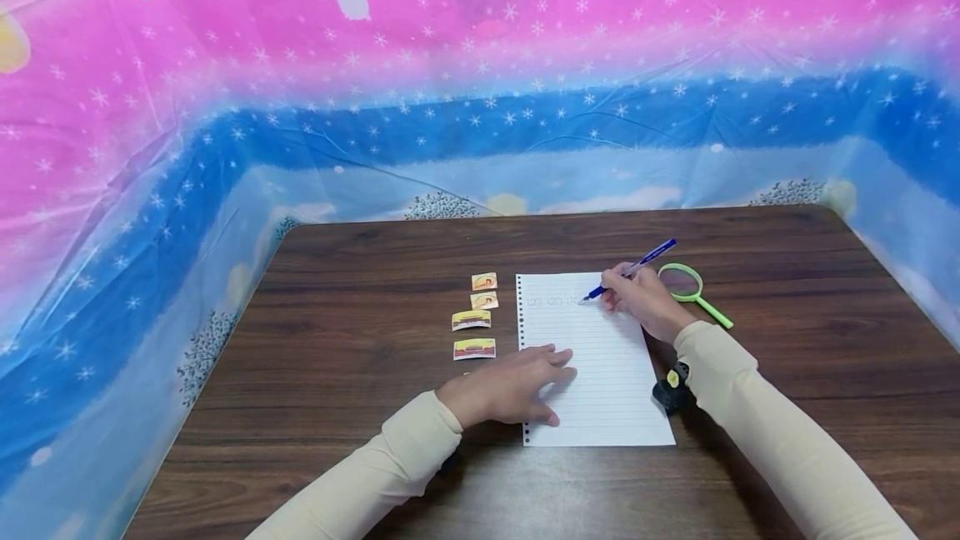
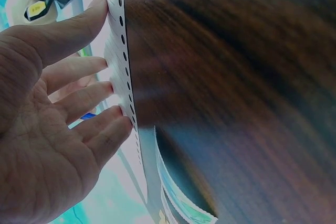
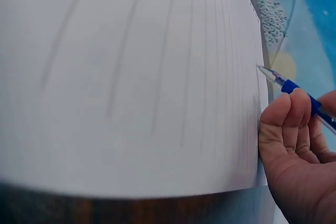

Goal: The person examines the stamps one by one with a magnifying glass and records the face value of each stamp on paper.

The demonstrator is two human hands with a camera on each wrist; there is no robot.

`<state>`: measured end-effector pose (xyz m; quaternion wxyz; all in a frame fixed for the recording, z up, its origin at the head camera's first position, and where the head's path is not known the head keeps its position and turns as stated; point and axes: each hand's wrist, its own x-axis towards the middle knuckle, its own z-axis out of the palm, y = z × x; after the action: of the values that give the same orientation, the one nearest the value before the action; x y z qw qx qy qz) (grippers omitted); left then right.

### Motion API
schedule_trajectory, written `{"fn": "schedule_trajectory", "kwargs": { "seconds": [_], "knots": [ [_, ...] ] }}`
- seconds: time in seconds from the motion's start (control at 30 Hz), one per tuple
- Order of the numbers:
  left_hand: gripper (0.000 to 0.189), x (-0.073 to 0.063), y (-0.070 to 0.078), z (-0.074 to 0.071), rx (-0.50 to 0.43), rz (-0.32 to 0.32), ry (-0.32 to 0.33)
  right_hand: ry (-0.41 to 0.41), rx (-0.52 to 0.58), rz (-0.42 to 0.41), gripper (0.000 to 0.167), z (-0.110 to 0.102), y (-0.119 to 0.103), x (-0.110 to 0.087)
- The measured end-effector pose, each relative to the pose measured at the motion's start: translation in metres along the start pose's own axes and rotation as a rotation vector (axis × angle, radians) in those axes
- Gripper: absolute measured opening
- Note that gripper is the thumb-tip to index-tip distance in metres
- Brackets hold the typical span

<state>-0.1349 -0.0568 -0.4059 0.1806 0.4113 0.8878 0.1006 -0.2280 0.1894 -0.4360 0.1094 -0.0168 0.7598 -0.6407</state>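
Observation:
A sheet of lined paper [image 1: 600, 382] with punched holes down its left edge lies on the table. My right hand [image 1: 641, 298] pinches a blue pen [image 1: 658, 252], its tip at the paper near the top. Small box-like outlines [image 1: 555, 302] run in a row along an upper line, left of the pen tip. In the right wrist view the pen [image 3: 289, 86] sits between thumb and fingers. My left hand [image 1: 513, 386] rests on the lower left of the sheet with fingers spread; the left wrist view shows its fingertips [image 2: 100, 3] at the holed edge.
Left of the paper, several small printed cards stand in a column, among them a yellow and red card [image 1: 474, 349] and an orange one [image 1: 483, 282]. A green-rimmed magnifying glass [image 1: 715, 311] lies right of my right hand. The wooden table [image 1: 337, 315] meets a patterned cloth [image 1: 450, 132] behind.

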Motion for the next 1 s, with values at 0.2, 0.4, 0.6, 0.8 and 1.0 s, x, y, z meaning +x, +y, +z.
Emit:
{"fn": "schedule_trajectory", "kwargs": {
  "seconds": [0.2, 0.4, 0.6, 0.8, 1.0],
  "knots": [
    [0.065, -0.0003, 0.0003, -0.0006, 0.000, -0.001, 0.002, 0.015, 0.010, 0.012, 0.021, 0.0012, -0.0017, -0.0001],
    [0.065, -0.0006, 0.0008, -0.0008, -0.003, 0.002, 0.000, 0.023, 0.008, 0.027, 0.021, 0.0009, -0.0029, -0.0009],
    [0.065, -0.0005, 0.0008, -0.0009, -0.012, 0.000, -0.003, 0.033, 0.016, 0.028, 0.019, 0.0021, -0.0029, -0.0016],
    [0.065, -0.0010, 0.0003, -0.0006, -0.010, 0.000, -0.003, 0.048, 0.027, 0.031, 0.019, 0.0032, -0.0020, -0.0020],
    [0.065, -0.0003, -0.0007, 0.0002, -0.017, -0.002, 0.000, 0.072, 0.090, 0.048, 0.017, -0.0005, -0.0056, -0.0021]
  ]
}}
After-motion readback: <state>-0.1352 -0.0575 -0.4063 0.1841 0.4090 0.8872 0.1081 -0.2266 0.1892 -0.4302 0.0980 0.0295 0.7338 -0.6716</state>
